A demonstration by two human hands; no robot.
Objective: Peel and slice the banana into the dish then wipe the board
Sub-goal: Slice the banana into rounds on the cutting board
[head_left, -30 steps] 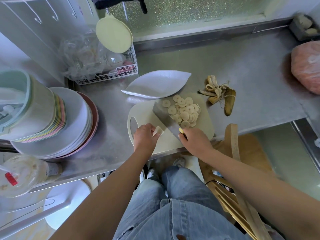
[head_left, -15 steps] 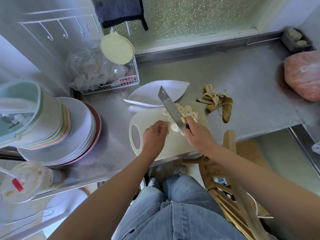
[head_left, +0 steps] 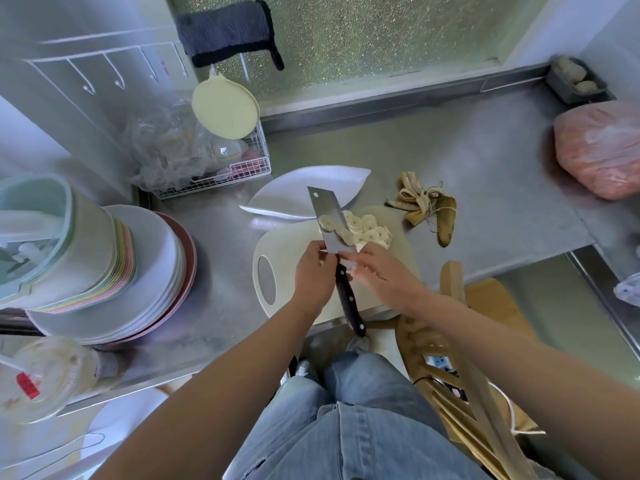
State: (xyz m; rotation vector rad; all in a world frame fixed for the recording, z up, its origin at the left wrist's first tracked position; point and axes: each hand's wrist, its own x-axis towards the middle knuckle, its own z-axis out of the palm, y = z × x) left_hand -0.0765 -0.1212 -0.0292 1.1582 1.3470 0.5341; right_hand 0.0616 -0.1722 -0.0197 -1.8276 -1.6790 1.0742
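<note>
A cream cutting board [head_left: 284, 244] lies at the steel counter's front edge with a pile of banana slices [head_left: 371, 231] on its far side. The cleaver [head_left: 325, 210] is lifted over the board, blade pointing away, with a few slices stuck to its flat side. My left hand [head_left: 311, 276] pinches it where the blade meets the black handle, which hangs free toward me. The blurred fingers of my right hand [head_left: 384, 279] reach straight to the heel of the blade. The white leaf-shaped dish [head_left: 294, 192] sits just behind the board with nothing in it. The banana peel [head_left: 430, 210] lies to the right.
A tall stack of plates [head_left: 149, 271] and bowls fills the left of the counter, with a wire basket [head_left: 221, 175] behind it. A pink bag [head_left: 602, 151] sits far right. A dark cloth [head_left: 225, 29] hangs at the window. A wooden chair [head_left: 460, 358] stands below the counter edge.
The cleaver rose off the board with slices on it and turned blade-away. My right hand let go of the handle, and my left hand took the knife at the blade's base.
</note>
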